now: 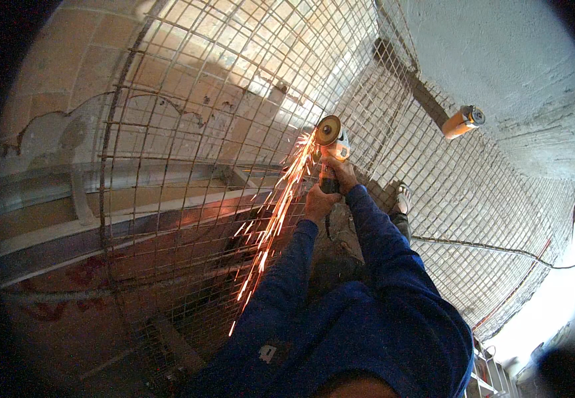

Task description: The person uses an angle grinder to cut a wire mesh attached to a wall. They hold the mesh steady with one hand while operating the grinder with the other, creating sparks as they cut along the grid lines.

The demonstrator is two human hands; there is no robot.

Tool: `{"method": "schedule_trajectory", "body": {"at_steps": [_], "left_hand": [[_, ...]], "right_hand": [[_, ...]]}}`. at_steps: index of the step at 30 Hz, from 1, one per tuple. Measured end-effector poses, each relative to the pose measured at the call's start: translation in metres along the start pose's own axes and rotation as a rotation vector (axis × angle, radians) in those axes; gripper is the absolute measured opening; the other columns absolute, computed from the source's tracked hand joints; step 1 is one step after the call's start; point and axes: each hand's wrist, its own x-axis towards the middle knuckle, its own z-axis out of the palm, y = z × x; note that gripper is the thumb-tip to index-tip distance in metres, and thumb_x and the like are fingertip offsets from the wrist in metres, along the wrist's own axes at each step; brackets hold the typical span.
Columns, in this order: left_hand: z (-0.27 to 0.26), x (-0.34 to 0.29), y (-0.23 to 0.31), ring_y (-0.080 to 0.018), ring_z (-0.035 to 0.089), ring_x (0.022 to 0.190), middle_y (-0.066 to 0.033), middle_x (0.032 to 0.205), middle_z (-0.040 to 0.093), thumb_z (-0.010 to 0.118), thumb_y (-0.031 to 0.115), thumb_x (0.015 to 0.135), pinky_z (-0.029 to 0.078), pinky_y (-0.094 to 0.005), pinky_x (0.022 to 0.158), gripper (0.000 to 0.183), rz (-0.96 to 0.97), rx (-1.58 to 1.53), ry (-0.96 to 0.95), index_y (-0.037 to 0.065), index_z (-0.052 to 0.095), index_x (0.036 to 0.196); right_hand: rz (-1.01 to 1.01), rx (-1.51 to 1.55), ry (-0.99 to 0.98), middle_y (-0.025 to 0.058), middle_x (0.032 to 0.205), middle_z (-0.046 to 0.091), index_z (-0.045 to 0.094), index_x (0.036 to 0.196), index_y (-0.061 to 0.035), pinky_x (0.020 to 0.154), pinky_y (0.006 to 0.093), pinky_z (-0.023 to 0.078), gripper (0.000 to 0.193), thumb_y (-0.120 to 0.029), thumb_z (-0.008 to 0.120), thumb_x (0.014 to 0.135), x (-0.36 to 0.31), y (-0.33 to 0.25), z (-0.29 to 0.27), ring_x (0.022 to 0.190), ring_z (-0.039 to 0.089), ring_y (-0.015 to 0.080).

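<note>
Both my hands hold an angle grinder [342, 147] out in front of me. My left hand [320, 201] is wrapped round the dark rear of its body, and my right hand [342, 171] grips nearer the head. The grinder's round cutting disc [328, 131] meets a wire of the upright rusty steel mesh [143, 126]. A bright orange stream of sparks [279, 215] sprays from the disc down and to the left. The exact wire at the disc is hard to make out.
More mesh [460, 205] lies over the floor on the right. A dark cable [493, 247] runs across it. An orange-brown cylinder [460, 123] is near the grey plastered wall [519, 60]. Steel beams [55, 235] stand behind the mesh at left. A sandalled foot [403, 196] shows beyond my right arm.
</note>
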Motion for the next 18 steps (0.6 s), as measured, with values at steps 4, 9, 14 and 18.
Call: {"method": "schedule_trajectory", "body": {"at_steps": [4,9,14,18], "left_hand": [[-0.002,0.000,-0.002,-0.0271,0.070,0.081,-0.0146,0.089,0.071,0.085,0.036,0.060,0.056,-0.0401,0.074,0.056,-0.040,-0.063,-0.059,0.000,0.065,0.098],[0.005,-0.002,-0.011,-0.0248,0.068,0.073,-0.0146,0.080,0.071,0.084,0.031,0.067,0.055,-0.0391,0.067,0.044,0.085,-0.028,0.038,-0.001,0.067,0.092],[0.008,-0.002,-0.020,-0.0204,0.068,0.067,-0.0092,0.073,0.069,0.082,0.025,0.070,0.055,-0.0362,0.061,0.031,0.147,-0.053,-0.015,0.001,0.067,0.083],[0.004,-0.006,-0.010,-0.0253,0.068,0.069,-0.0117,0.083,0.071,0.083,0.032,0.061,0.055,-0.0377,0.066,0.050,0.006,-0.197,-0.115,-0.001,0.066,0.095]], "right_hand": [[-0.217,-0.181,0.033,-0.0009,0.080,0.062,0.066,0.098,-0.0067,0.056,0.0303,0.050,0.026,-0.026,0.076,0.083,-0.009,-0.009,0.006,0.061,0.057,0.0117],[0.073,0.123,0.004,-0.0021,0.081,0.062,0.069,0.094,-0.0101,0.056,0.0300,0.047,0.021,-0.027,0.077,0.083,-0.015,-0.012,0.009,0.059,0.054,0.0106],[0.019,0.028,-0.018,-0.0020,0.082,0.063,0.067,0.106,-0.0076,0.057,0.0291,0.048,0.030,-0.021,0.078,0.081,-0.008,-0.005,0.003,0.063,0.058,0.0117],[0.132,0.128,-0.019,0.0028,0.089,0.064,0.065,0.111,-0.0105,0.062,0.0334,0.055,0.033,-0.024,0.076,0.083,-0.007,0.003,-0.001,0.068,0.063,0.0167]]}}
